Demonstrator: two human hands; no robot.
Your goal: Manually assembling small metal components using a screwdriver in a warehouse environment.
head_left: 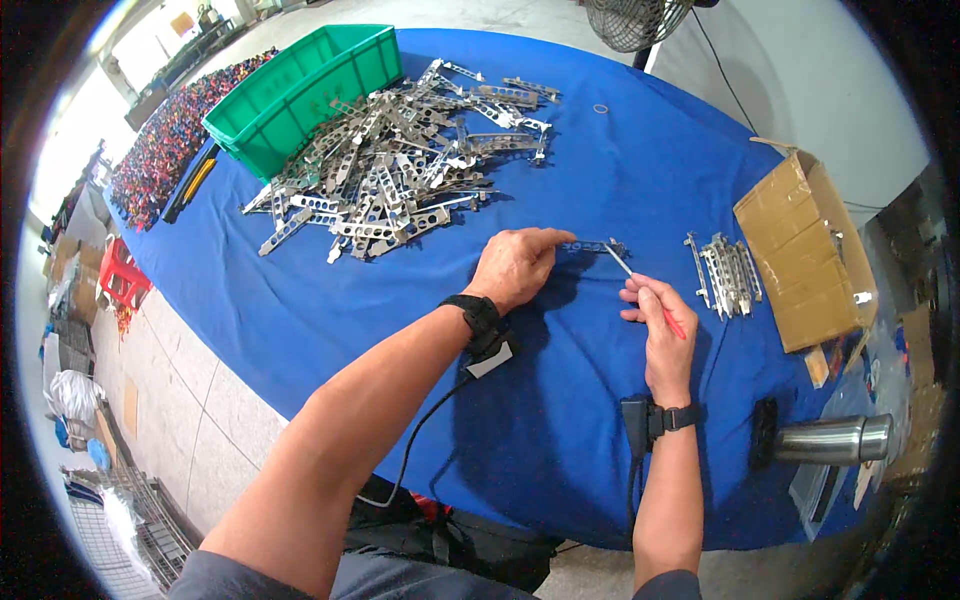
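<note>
My left hand (pixel 515 268) is closed with its fingers on the left end of a perforated metal strip (pixel 592 246) with round holes. In my right hand (pixel 662 318) is a red-handled tool with a slim metal shaft (pixel 619 260), slanting up and left. Its tip meets the strip near the right end; whether it touches or sits just above I cannot tell. Beyond my left hand lies a large heap of similar metal strips (pixel 385 195). To the right of my right hand, several more strips (pixel 730 275) lie side by side in a small group.
A green plastic crate (pixel 300 95) stands behind the heap on the blue cloth (pixel 330 330). At the right are an open cardboard box (pixel 800 250) and a steel flask (pixel 835 440) lying on its side. Cables (pixel 408 450) trail from the black bands on both wrists.
</note>
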